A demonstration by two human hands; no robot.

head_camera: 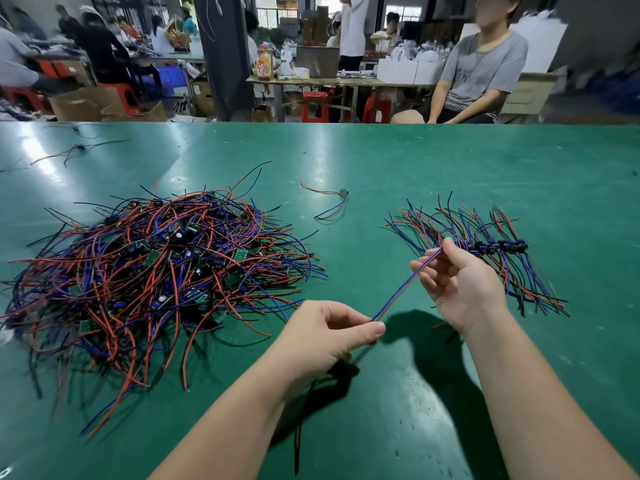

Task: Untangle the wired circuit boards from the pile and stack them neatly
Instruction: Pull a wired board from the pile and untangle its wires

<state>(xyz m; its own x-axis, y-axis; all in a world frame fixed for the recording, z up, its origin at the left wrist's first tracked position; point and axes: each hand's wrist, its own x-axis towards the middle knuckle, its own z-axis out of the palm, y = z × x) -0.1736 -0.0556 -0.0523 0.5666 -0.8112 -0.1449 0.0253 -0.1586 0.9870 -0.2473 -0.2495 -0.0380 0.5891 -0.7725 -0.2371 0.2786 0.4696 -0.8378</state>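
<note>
Head view. On the green table [450, 168], left of centre: a big tangled pile [152, 271] of red, blue and black wires, with small green boards buried in it. Right of the pile and well apart from it: a stack [485, 251] of sorted boards in a short row, with wires fanned out towards and away from the camera.

Holds a red-and-blue wire pair [401, 289] taut in the air, in the gap right of the pile. Pinches its near end with the left hand [329, 337], thumb against forefinger, other fingers curled under, just off the pile's near right edge. Pinches its far end with the right hand [460, 285], thumb and fingertips closed on the wires, touching or just in front of the stack's left wires. Cannot tell where this pair's board sits.

Beyond the pile's right edge: a lone board [343, 193] with its wires, flat on the table, clear of both heaps. Far behind the pile's left side: a few stray wires [79, 148].
</note>
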